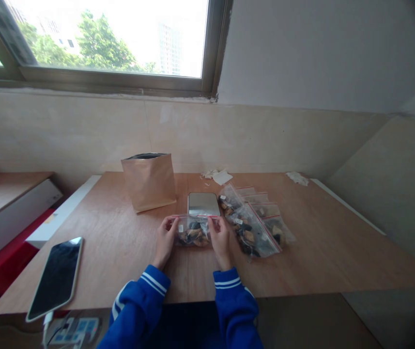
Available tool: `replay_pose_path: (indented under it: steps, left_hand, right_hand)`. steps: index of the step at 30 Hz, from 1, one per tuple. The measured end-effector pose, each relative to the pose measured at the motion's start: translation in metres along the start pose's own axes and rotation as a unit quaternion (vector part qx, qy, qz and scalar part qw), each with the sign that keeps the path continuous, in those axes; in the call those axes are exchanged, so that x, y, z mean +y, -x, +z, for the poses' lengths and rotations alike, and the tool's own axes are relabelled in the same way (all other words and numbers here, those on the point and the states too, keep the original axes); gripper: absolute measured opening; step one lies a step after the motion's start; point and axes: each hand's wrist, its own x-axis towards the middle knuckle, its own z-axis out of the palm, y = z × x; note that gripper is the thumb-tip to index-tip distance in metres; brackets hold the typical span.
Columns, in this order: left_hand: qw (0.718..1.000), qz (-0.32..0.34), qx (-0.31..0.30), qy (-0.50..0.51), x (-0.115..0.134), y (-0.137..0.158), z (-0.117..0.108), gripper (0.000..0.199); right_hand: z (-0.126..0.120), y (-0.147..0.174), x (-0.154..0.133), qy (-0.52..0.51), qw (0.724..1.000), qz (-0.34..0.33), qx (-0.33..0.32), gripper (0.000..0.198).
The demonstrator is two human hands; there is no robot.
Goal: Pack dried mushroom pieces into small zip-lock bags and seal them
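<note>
A clear zip bag with brown and black dried pieces in it and a small white label lies near the table's front edge. My left hand pinches its top left corner at the red zip strip. At the top right corner, my right hand grips the same strip between thumb and fingers. Just behind the bag sits a small scale with a shiny metal top; the bag hides its front part. To the right, several similar filled zip bags lie overlapping in a pile.
An open brown paper pouch stands at the back left of the wooden table. A tablet with a white cable lies at the left front. Crumpled white paper lies by the wall, and another scrap farther right.
</note>
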Motion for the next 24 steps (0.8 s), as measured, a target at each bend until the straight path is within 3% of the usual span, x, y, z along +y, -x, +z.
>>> replay_pose_path:
  steps: [24]
  left_hand:
    - [0.999,0.02,0.012,-0.031,-0.0027,0.0017,-0.0008,0.035]
  right_hand:
    - [-0.0038,-0.001,-0.005,0.032,0.999,-0.02,-0.006,0.039]
